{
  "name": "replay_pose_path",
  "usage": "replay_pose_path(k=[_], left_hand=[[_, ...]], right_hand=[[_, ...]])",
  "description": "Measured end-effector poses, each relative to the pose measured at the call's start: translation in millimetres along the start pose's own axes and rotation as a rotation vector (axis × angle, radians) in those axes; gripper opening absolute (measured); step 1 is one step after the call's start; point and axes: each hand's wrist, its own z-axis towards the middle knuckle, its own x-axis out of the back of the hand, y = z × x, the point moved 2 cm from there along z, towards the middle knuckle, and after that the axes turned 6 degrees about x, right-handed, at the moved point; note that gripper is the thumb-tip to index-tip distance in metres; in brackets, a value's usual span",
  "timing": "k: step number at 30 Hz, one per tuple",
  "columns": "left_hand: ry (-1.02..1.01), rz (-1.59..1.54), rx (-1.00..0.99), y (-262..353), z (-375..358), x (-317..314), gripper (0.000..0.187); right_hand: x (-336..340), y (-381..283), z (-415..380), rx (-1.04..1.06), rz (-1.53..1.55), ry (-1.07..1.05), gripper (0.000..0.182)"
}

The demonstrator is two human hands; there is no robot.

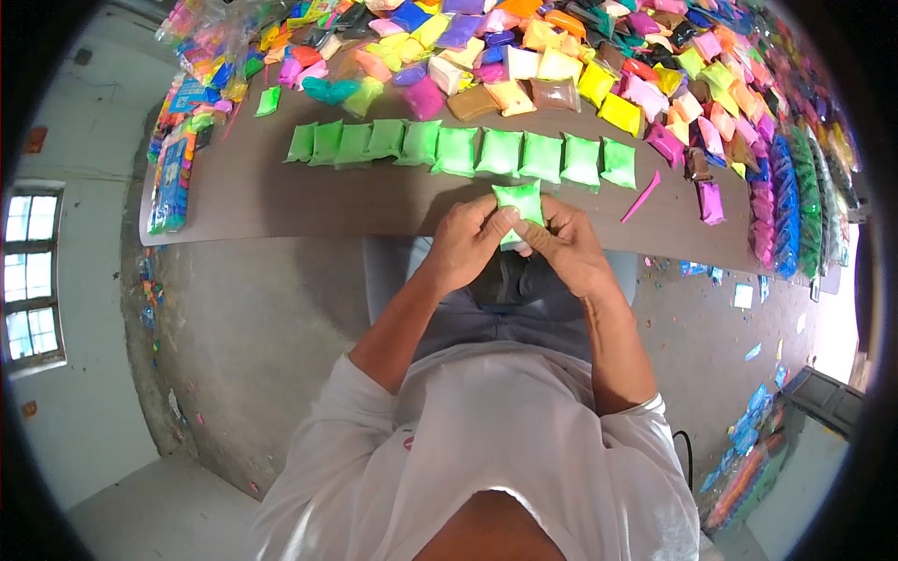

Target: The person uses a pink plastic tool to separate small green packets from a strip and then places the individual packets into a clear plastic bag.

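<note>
White shirt (pixel 505 421) | green packet (pixel 519 197), long axis from shirt toward packet row (pixel 500 151) | left fingers (pixel 506 218) and right fingers (pixel 535 234) pinching it

Light glares through 1 window (pixel 31 271) and whitens the right edge; soft shadows darken the desk (pixel 374 201); fisheye distortion curves the black-rimmed view.

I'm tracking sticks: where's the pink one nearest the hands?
In the head view, the pink stick lies on the table, right of the right hand, near the row's rightmost green packet.
</note>
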Motion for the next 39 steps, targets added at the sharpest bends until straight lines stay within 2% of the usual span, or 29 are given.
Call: replay_pose_path(k=[2,5,7,10,14,16,20,26,29,31,39], left_hand=[[0.048,-0.098,-0.033,0.0,0.3,0.0,0.033],[0.044,-0.040,-0.023,-3.6,0.4,1.0,0.033],[-0.038,0.036,0.050,-0.3,-1.5,3.3,0.034],[-0.029,0.055,0.013,-2.9,-1.5,2.4,0.034],[-0.025,0.066,-0.014,-7.0,-0.2,1.1,0.035],[0.012,-0.009,0.031,-4.9,0.4,0.8,0.036],[-0.027,0.056,0.057,-5.6,0.7,2.9,0.037],[-0.050,0.010,0.085,0.6,1.0,4.9,0.037],[-0.063,0.035,0.117,3.2,0.3,6.0,0.035],[-0.082,0.065,0.135,2.9,-0.5,6.4,0.033],[-0.078,-0.006,0.073,-3.0,-1.2,6.6,0.032]], right_hand=[[-0.8,0.2,0.7,-0.012,0.007,0.011,0.025],[1.9,5.7,2.0,-0.011,0.053,0.004,0.025],[1.9,7.1,0.6,0.005,0.012,0.039,0.024],[-2.9,3.9,-0.9,0.007,-0.030,0.083,0.023],[-2.6,-1.2,-0.9,0.003,-0.027,0.076,0.021],[-1.5,-3.7,0.1,0.001,-0.106,0.009,0.023],[-1.8,-3.8,-0.1,-0.044,-0.116,0.002,0.026],[6.1,1.0,1.2,-0.023,-0.014,-0.082,0.026],[8.9,-0.7,1.8,-0.131,0.163,-0.023,0.026],[8.7,-1.3,3.3,-0.052,0.013,-0.075,0.026],[-1.6,-2.9,0.7,-0.024,-0.086,0.008,0.024]])
